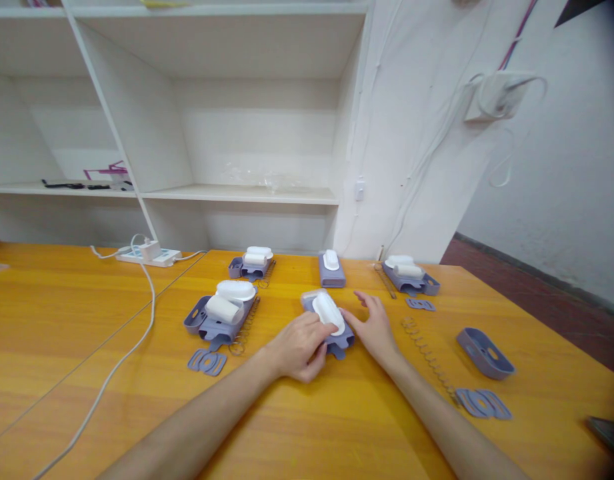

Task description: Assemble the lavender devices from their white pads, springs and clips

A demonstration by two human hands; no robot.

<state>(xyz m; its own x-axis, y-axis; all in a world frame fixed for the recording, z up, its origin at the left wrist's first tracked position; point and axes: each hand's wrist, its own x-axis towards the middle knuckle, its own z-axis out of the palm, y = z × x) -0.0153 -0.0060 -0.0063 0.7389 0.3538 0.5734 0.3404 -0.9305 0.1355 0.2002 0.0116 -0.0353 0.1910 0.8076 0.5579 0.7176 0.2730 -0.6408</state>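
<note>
In the middle of the table, a lilac flat case (343, 341) lies with a white oval piece (329, 313) on top. My left hand (299, 343) is closed at the near left end of it, fingers curled and one fingertip on the white piece. Its grip underneath is partly hidden. My right hand (375, 327) is at the right side, thumb and fingers apart, a fingertip at or close to the white piece's edge. A clear or pale part (313, 296) shows behind the white piece.
Similar lilac-and-white sets stand at left (227, 310), back left (257, 261) and back right (407, 272). Another case (331, 270) is behind. A spring (429, 353), lilac oval cap (485, 353) and flat plates (484, 403) lie right. A white cable (131, 347) crosses left from a power strip (149, 255).
</note>
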